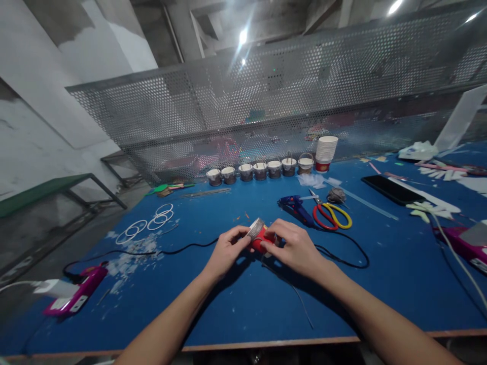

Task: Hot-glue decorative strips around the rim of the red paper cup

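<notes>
Between my two hands is a small red paper cup (260, 240), tilted on its side, with grey yarn (255, 227) wound around its rim end. My left hand (229, 249) pinches the cup at the wrapped end. Fingers of my right hand (292, 245) close around the other side, partly hiding the cup. A loose strand of grey yarn (299, 296) trails from the cup across the blue table. Just beyond my right hand lie a blue glue gun (297, 208), scissors with red and yellow handles (332, 216) and a ball of grey yarn (336, 195).
Several grey-wrapped cups (259, 171) line the table's back beside a stack of paper cups (326, 149). White rings (160, 217) lie left. A phone (391, 189) and gloves (420, 209) lie right. A black cord (182, 250) runs to a purple power strip (78, 293).
</notes>
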A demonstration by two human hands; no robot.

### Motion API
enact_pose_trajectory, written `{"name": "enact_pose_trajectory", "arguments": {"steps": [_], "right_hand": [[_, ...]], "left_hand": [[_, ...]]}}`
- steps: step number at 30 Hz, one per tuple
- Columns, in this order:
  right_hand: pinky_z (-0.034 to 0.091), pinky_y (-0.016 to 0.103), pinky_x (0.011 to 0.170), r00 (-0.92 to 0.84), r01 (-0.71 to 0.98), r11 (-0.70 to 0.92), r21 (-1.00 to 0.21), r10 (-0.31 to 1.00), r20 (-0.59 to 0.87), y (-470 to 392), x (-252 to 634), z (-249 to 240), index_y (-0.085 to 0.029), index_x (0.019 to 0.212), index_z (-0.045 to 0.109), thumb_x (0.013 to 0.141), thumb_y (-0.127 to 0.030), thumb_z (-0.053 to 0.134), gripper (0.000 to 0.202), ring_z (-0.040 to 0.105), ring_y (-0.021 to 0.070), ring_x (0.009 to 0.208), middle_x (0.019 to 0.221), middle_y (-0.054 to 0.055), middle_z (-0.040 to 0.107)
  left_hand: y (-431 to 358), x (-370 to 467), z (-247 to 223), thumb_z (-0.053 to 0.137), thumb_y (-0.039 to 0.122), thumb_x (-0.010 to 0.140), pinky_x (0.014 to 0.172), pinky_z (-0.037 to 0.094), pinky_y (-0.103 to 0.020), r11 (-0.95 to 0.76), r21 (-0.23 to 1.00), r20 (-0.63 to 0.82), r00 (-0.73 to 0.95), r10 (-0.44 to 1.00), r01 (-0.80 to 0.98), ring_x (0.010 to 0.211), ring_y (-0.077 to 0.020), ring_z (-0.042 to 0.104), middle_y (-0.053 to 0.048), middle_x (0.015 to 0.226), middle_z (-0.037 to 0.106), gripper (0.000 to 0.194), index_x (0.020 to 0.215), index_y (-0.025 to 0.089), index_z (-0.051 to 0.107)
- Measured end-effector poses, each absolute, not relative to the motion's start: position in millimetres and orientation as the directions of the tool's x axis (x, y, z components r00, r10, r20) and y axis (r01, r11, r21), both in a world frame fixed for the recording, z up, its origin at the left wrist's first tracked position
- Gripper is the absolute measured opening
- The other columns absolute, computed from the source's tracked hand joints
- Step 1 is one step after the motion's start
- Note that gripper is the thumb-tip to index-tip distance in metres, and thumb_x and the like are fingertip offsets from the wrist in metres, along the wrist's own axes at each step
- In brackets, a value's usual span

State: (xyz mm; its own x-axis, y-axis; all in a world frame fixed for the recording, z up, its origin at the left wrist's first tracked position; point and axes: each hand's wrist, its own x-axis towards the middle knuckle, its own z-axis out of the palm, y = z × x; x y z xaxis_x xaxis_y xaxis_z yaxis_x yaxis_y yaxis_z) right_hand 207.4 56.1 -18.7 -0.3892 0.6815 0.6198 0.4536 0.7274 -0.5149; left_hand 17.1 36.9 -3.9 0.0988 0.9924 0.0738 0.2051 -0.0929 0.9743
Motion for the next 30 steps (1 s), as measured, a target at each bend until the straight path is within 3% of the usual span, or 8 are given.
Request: {"name": "enact_pose_trajectory", "arguments": {"steps": [6,9,20,30], "right_hand": [[0.035,0.027,0.062,-0.443,0.537,0.779,-0.324,0.587,0.678,58,206,-25,-0.019,0.074,0.062,0.090,-0.019,0.053,0.018,0.054,0.0146,0.063,0.068,0.003,0.062],[0.032,0.028,0.060,-0.462,0.541,0.787,-0.297,0.573,0.677,59,204,-29,-0.019,0.069,0.059,0.089,-0.018,0.053,0.021,0.051,0.0134,0.056,0.063,0.001,0.061],[0.033,0.026,0.059,-0.412,0.574,0.742,-0.346,0.627,0.662,61,202,-33,-0.019,0.067,0.061,0.081,-0.013,0.057,0.016,0.049,0.0121,0.054,0.062,0.000,0.063],[0.038,0.027,0.061,-0.360,0.495,0.705,-0.508,0.699,0.618,56,203,-24,-0.020,0.071,0.059,0.085,-0.017,0.057,0.015,0.053,0.0142,0.060,0.069,0.001,0.063]], "left_hand": [[36,19,-9,0.064,0.029,0.077,0.066,0.048,-0.027,-0.092,0.975,0.071,0.109,0.991,0.203,0.061,-0.0126,0.060,-0.002,0.073,0.067,0.015,0.079,0.016,0.070],[34,21,-9,0.065,0.030,0.076,0.064,0.048,-0.026,-0.089,0.975,0.066,0.117,0.991,0.204,0.059,-0.0121,0.059,-0.001,0.070,0.066,0.015,0.077,0.016,0.069],[31,25,-4,0.063,0.029,0.072,0.059,0.042,-0.024,-0.109,0.939,0.071,0.125,0.990,0.328,0.057,-0.0117,0.053,0.002,0.063,0.060,0.014,0.074,0.016,0.067],[33,24,-7,0.061,0.027,0.070,0.063,0.040,-0.024,-0.229,0.885,0.198,0.116,0.973,0.407,0.064,-0.0121,0.049,0.003,0.066,0.055,0.010,0.068,0.017,0.059]]}}
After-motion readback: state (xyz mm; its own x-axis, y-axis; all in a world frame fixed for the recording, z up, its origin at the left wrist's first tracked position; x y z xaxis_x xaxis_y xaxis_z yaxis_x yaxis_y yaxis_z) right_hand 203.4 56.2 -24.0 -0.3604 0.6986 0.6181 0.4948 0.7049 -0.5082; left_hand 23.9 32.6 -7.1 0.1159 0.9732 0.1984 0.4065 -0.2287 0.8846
